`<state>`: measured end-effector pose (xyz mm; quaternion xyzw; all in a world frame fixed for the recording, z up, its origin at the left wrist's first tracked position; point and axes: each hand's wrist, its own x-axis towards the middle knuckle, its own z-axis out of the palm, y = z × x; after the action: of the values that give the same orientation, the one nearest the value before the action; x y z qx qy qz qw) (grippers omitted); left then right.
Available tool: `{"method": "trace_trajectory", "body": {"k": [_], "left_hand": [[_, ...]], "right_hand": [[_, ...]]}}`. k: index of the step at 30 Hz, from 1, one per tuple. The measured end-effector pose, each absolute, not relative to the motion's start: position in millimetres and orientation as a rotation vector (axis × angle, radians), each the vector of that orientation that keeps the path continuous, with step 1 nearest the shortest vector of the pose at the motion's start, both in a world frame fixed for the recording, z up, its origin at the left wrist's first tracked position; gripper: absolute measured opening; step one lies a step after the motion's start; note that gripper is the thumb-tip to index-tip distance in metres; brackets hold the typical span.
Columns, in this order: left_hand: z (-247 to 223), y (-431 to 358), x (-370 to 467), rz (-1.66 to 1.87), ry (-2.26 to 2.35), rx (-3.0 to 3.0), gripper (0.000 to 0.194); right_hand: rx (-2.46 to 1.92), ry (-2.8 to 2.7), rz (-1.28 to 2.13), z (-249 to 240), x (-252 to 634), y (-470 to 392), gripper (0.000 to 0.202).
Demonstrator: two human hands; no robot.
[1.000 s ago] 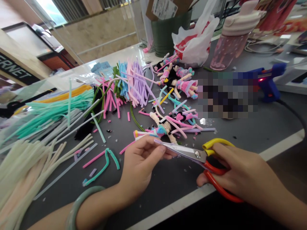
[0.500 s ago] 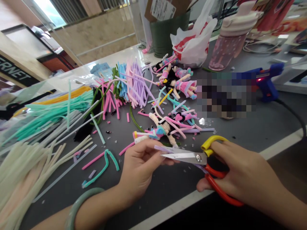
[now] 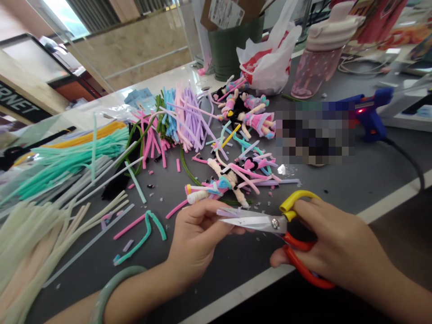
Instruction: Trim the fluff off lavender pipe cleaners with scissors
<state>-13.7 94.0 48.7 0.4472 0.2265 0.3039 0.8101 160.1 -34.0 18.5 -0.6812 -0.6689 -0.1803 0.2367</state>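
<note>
My left hand is closed in a pinch on a short lilac pipe cleaner, whose tip shows above the fingers. My right hand grips scissors with one yellow and one red handle. Their blades point left and lie across the pipe cleaner, right by my left fingertips. How far the blades are parted is hard to make out. Just beyond the left hand lies a pipe-cleaner doll in pink and blue. A bent teal pipe cleaner rests left of that hand.
Bundles of purple, teal and cream pipe cleaners cover the left and middle. Several finished dolls lie near a white plastic bag. A pink bottle and a blue glue gun are at the right.
The view has shifted slightly. The scissors have moved a little left, further over the left fingers, and their handles look slightly closer together. Less lilac shows right of the blades.
</note>
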Motion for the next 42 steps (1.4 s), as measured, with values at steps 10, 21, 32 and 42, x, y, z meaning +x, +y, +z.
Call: {"method": "trace_trajectory", "body": {"k": [10,21,32,42], "left_hand": [[48.3,96.0,-16.0,0.654,0.456,0.985,0.009],[44.6,95.0,-16.8,0.654,0.455,0.977,0.007],[44.7,95.9,-16.1,0.652,0.443,1.001,0.007],[40.4,96.4,-18.3,0.651,0.483,1.085,0.018]], "right_hand": [[-1.858,-1.824,-0.501,17.9,160.4,-36.7,0.054],[-1.865,-1.775,-0.472,17.6,160.9,-35.7,0.059],[-1.882,-1.827,-0.533,16.9,160.7,-35.4,0.056],[-1.896,-1.881,-0.609,19.7,159.4,-34.1,0.058]]}}
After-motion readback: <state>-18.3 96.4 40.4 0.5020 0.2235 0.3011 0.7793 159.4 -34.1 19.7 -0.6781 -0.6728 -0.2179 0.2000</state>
